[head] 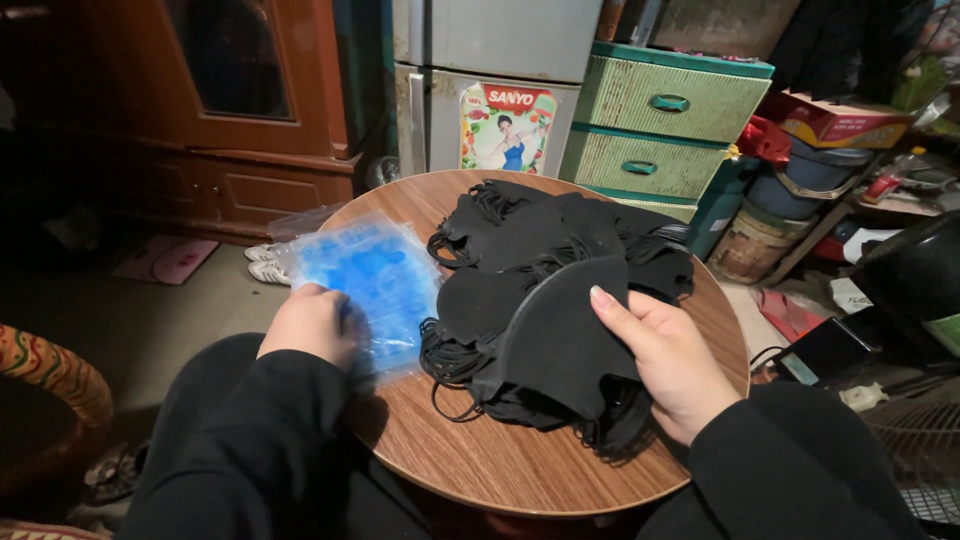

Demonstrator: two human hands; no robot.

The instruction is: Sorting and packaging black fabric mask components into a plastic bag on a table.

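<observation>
Table: round wooden table (520, 470), pretty cluttered room around it
Left hand: left hand (312, 325) resting on a stack of blue plastic packets (372, 275), fingers curled together over its near edge
Right hand: right hand (668, 358) pinching the top black face mask (560, 335), thumb on it
Masks: pile of black masks (560, 235) mid-table, just right of the packets

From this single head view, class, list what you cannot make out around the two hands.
- Left hand fingertips: curled onto the blue plastic packets, out of sight.
- Number of black masks: overlapping in a heap.
- Right hand fingers: tucked under the top mask.
- Round table near rim: hidden behind sleeves.
</observation>
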